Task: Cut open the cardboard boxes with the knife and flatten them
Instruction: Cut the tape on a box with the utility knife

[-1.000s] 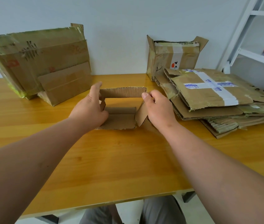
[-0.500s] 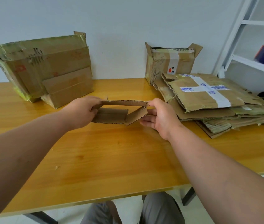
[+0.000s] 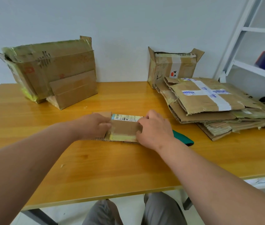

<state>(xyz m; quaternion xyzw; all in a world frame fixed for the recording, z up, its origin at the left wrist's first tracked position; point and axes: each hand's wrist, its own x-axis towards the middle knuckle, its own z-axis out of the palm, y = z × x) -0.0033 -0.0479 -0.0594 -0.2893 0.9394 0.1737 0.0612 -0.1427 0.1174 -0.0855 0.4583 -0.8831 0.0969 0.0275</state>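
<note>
Both your hands are down on the small box (image 3: pixel 123 129), which lies flattened on the table (image 3: pixel 96 168) in front of you, near its middle. Your left hand (image 3: pixel 94 125) rests palm-down on the left end of it, fingers fairly straight and pressing the cardboard flat. Your right hand (image 3: pixel 154 129) covers the right end, knuckles up, with its fingers bent over the far right edge; whether they pinch the cardboard or only press on it cannot be told from this angle. Between your hands you can see the brown top face, a strip of yellowish tape along the near edge and a white label (image 3: pixel 126 117) along the far edge. Going by size from there: the table is a yellow wooden top that fills most of the view. At its far left, against the wall, stands the big box (image 3: pixel 50 67), still in shape, worn and taped, with a loose flap leaning at its front. To your right lies the stack (image 3: pixel 212 103) of flattened boxes, the top one crossed with white printed tape, well apart from your right hand. Behind that stack, against the wall, stands the medium box (image 3: pixel 174 65) with its top flaps open. A white shelf (image 3: pixel 258 69) rises at the far right. Just beside your right wrist, partly hidden under it, a green thing (image 3: pixel 183 138) lies on the table; what it is cannot be made out.
</note>
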